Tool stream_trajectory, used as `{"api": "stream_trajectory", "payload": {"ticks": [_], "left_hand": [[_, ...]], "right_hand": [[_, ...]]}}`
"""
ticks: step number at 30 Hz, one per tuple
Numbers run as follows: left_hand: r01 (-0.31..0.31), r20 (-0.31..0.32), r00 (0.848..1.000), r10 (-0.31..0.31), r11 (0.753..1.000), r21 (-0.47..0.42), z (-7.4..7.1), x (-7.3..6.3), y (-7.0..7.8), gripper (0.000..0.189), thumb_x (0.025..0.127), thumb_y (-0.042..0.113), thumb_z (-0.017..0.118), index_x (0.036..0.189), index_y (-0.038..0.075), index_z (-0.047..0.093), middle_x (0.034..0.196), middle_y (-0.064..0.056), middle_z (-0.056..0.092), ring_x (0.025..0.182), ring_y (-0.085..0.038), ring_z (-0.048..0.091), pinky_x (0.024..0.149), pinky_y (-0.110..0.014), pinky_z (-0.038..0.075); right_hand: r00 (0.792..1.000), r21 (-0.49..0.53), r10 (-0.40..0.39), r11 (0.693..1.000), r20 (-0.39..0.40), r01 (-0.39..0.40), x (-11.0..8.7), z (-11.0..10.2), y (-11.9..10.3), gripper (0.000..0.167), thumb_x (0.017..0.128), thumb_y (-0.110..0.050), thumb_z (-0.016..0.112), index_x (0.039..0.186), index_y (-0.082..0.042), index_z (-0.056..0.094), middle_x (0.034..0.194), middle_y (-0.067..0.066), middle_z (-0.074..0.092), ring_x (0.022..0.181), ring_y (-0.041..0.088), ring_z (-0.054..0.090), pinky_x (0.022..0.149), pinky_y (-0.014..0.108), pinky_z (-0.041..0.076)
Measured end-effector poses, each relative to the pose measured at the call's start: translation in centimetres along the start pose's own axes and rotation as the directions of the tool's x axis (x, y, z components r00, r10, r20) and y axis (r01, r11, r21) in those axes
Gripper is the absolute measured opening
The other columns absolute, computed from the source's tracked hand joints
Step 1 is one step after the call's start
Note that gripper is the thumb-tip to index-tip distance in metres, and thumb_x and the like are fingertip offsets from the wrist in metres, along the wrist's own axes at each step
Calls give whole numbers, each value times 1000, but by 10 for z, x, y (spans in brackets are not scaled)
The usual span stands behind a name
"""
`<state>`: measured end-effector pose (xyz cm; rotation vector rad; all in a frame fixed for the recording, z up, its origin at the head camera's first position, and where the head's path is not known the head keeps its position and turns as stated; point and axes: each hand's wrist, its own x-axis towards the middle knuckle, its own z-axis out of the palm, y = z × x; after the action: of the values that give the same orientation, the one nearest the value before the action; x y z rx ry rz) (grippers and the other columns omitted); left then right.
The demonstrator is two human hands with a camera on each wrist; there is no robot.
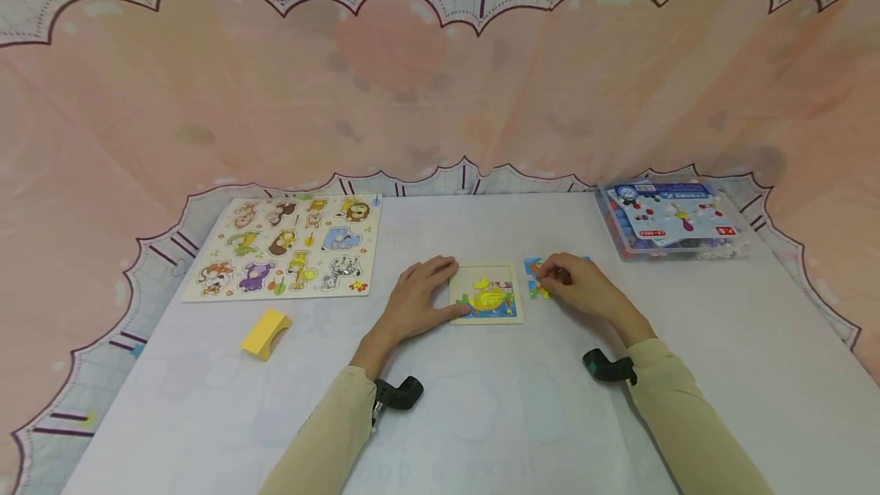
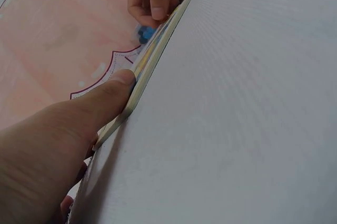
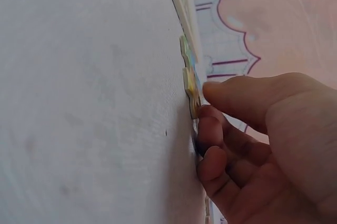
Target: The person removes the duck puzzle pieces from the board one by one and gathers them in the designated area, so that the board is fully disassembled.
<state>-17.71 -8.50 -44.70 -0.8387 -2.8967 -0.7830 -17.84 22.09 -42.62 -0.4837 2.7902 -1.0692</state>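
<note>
A small wooden puzzle board (image 1: pixel 485 321) lies on the table, with a yellow duck picture (image 1: pixel 490 298) partly filling its recess. My left hand (image 1: pixel 421 295) steadies its left side, fingers spread to the far corner. In the left wrist view the thumb (image 2: pixel 113 92) rests on the frame. Right of the board, blue and multicoloured puzzle pieces (image 1: pixel 532 266) lie flat. My right hand (image 1: pixel 580 285) is over them, thumb and index finger pinching a piece with orange on it. The right wrist view shows a jigsaw piece (image 3: pixel 188 82) at the fingertips; the hand hides part of the group.
Back left lies a large animal puzzle board (image 1: pixel 316 247). A yellow arched block (image 1: pixel 264 334) is in front of it. At the back right stands a clear plastic box (image 1: pixel 677 250) with a printed sheet and coloured parts. A patterned curtain (image 1: pixel 440 98) hangs behind the white table (image 1: pixel 467 418).
</note>
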Motion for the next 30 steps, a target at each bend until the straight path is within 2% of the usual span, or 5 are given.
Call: {"api": "stream_trajectory", "payload": {"ticks": [6, 13, 20, 30], "left_hand": [[6, 4, 1000, -6, 1000, -4, 0, -1, 0, 77, 79, 52, 70, 141, 13, 46, 147, -1, 43, 139, -20, 35, 119, -44, 21], [8, 5, 1000, -8, 1000, -12, -1, 0, 0, 77, 79, 52, 70, 141, 13, 45, 148, -1, 42, 139, -20, 34, 119, -44, 20], [20, 23, 1000, -19, 1000, -15, -2, 0, 1, 77, 80, 53, 68, 142, 14, 44, 148, 0, 41, 139, -20, 34, 119, -44, 19], [17, 8, 1000, -17, 1000, -20, -1, 1, 1, 76, 79, 51, 70, 141, 14, 46, 147, -1, 42, 138, -21, 36, 119, -46, 20]], "right_hand": [[1000, 10, -16, 1000, -25, 16, 1, 4, -5, 10, 92, -12, 60, 102, -9, 62, 94, 5, 62, 82, 16, 53, 71, 24, 47], [995, 9, -87, 996, -53, 87, 2, 10, -15, 11, 92, -11, 61, 102, -8, 63, 96, 5, 62, 84, 16, 53, 71, 23, 48], [993, -1, -116, 993, -11, 116, 8, 19, -31, 15, 92, -12, 60, 107, -9, 64, 97, 2, 62, 87, 14, 55, 79, 30, 52], [988, -21, -127, 991, 88, 129, 22, 32, -51, 24, 93, -12, 57, 116, -9, 63, 99, 1, 59, 88, 14, 53, 78, 28, 49]]}}
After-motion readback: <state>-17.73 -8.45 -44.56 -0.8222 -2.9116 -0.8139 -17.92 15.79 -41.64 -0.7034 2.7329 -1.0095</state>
